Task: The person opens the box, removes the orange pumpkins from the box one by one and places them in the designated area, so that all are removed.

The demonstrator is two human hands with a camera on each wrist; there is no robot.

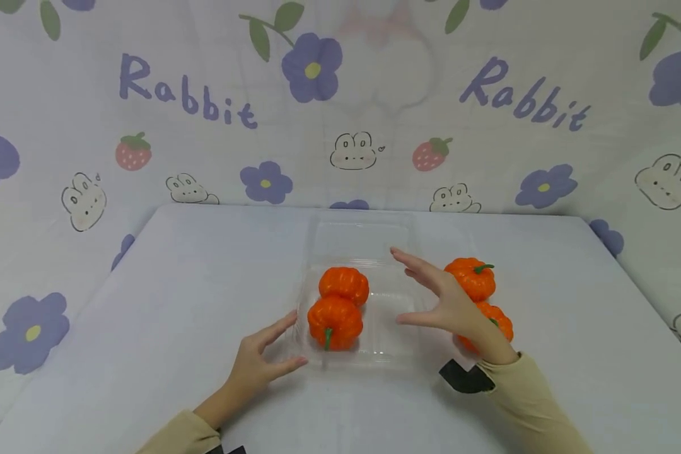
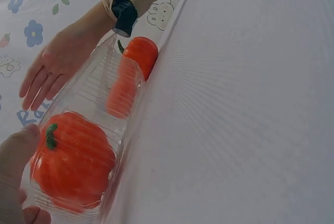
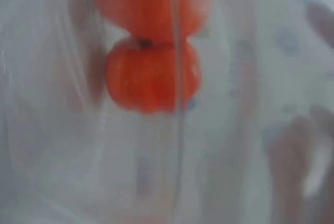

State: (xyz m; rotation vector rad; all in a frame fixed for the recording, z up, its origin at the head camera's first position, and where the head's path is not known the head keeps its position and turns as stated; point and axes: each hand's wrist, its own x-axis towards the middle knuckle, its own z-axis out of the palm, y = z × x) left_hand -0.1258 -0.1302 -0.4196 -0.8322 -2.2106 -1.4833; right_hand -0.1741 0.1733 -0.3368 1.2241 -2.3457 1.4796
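Note:
A clear plastic clamshell box [image 1: 394, 337] lies with its lid folded back toward the wall. Two orange toy pumpkins sit in its left half: a rear pumpkin [image 1: 344, 285] and a front pumpkin [image 1: 335, 323] with a green stem. My left hand [image 1: 252, 359] is at the box's left side, thumb and fingers spread along that edge. Over the box's right side my right hand [image 1: 445, 306] hovers, fingers extended and thumb apart, holding nothing. Beyond it, two more pumpkins, a far one [image 1: 470, 279] and a near one [image 1: 499, 321], rest outside the box; my wrist partly hides the near one.
The box stands on a white-covered table [image 1: 204, 271]. Behind it hangs a white cloth [image 1: 295, 145] printed with flowers, rabbits and strawberries. The right wrist view is blurred, showing two pumpkins [image 3: 154, 78] through clear plastic.

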